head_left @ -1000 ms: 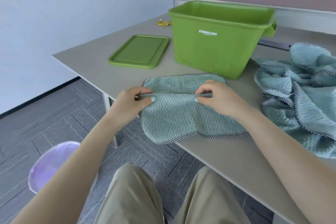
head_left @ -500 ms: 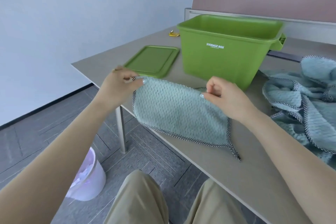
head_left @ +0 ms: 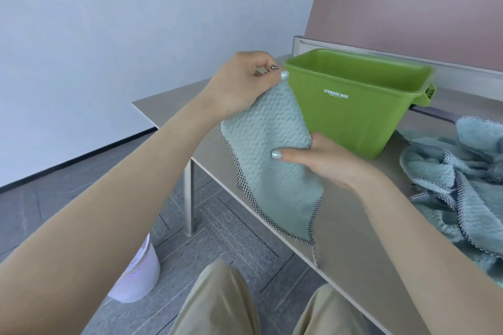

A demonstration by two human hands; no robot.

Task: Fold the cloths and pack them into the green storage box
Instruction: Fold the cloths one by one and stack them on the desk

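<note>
Green storage box point(head_left: 351, 114) stands open on the desk point(head_left: 353, 247) behind the folded cloth point(head_left: 269, 152), which hangs lengthwise from the pinching left hand point(head_left: 242, 84) past the gripping right hand point(head_left: 321, 160), beside a cloth heap point(head_left: 460, 179).

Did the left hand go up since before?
Yes. The left hand rose from the table edge to level with the green storage box rim, lifting the cloth corner.

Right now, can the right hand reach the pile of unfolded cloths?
Probably yes: the pile of cloths lies close beside the right hand, nothing between, but that hand grips the held cloth.
</note>
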